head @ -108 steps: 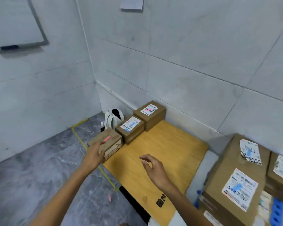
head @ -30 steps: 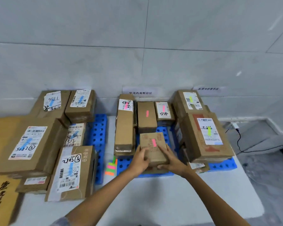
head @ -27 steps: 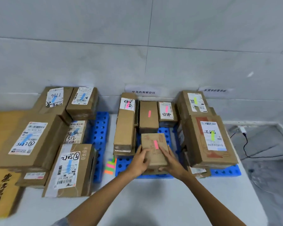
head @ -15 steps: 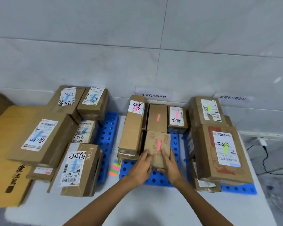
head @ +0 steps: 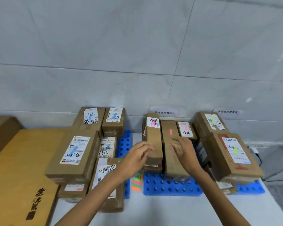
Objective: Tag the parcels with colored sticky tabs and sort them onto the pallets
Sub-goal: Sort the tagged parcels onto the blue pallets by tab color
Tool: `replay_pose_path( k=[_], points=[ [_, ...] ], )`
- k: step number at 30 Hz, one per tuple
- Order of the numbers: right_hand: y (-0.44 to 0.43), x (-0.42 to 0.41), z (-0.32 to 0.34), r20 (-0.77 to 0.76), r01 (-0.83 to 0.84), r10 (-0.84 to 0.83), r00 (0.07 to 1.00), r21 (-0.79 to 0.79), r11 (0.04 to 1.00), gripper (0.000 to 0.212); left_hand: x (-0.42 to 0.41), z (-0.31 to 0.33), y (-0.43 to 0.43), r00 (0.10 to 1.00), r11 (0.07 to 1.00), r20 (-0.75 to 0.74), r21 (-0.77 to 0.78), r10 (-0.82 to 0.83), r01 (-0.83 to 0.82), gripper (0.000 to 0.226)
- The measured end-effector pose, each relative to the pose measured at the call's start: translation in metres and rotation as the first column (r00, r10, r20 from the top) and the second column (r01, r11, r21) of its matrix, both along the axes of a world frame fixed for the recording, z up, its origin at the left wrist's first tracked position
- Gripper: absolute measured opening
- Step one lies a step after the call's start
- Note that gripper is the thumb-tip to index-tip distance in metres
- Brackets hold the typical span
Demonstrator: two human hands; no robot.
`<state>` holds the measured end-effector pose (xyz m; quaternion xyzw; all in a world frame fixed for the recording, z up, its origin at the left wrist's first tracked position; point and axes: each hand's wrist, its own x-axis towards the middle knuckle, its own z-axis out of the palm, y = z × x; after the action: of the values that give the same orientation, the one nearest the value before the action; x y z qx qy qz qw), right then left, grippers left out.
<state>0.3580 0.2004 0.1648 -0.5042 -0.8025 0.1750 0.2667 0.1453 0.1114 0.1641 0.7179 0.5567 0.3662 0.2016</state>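
A small brown parcel (head: 171, 162) lies on the middle blue pallet (head: 170, 187), between a long parcel (head: 153, 144) and a dark item on its right. My right hand (head: 187, 154) hovers over its far end with fingers spread, holding nothing. My left hand (head: 136, 159) hangs relaxed beside the long parcel's near end. The small parcel's pink tab is hidden behind my right hand. Two more pink-tabbed parcels (head: 170, 131) stand behind it. A pad of colored sticky tabs (head: 136, 182) lies on the white surface between the pallets.
Blue-tabbed parcels (head: 74, 152) crowd the left pallet (head: 124, 144). Yellow-tabbed parcels (head: 232, 152) fill the right pallet (head: 250, 188). A wooden board (head: 15, 168) lies at the left. A black cable (head: 271, 173) runs on the floor at the right. The wall stands close behind.
I carried the pink-tabbed parcel from the wooden board to the middle pallet and set it down. Both hands have let go of it and lifted slightly apart.
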Motion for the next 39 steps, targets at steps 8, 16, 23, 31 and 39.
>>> replay_pose_path(
  k=[8,16,23,31,39],
  points=[
    [-0.111,-0.172,0.047,-0.19,-0.287,0.284,0.94,0.013,0.958,0.036,-0.194,0.018,-0.126,0.942,0.94,0.061,0.069,0.331,-0.334,0.03],
    [-0.176,-0.328,0.045,-0.204,-0.631,0.611,0.765,-0.041,0.775,0.051,-0.326,0.018,-0.237,0.743,0.741,0.016,0.048,0.67,-0.669,0.034],
    [-0.209,-0.437,0.024,-0.281,-0.772,0.72,0.634,-0.178,0.61,0.018,-0.392,0.001,-0.306,0.508,0.509,0.027,-0.051,0.861,-0.859,0.028],
    [-0.239,-0.582,-0.019,-0.363,-0.757,0.671,0.647,-0.417,0.503,0.02,-0.526,-0.027,-0.339,0.282,0.283,0.027,-0.104,0.959,-0.953,0.025],
    [-0.254,-0.774,-0.093,-0.317,-0.551,0.503,0.804,-0.716,0.429,0.036,-0.719,-0.114,-0.309,0.356,0.259,-0.186,-0.402,0.916,-0.878,0.047]
  ],
)
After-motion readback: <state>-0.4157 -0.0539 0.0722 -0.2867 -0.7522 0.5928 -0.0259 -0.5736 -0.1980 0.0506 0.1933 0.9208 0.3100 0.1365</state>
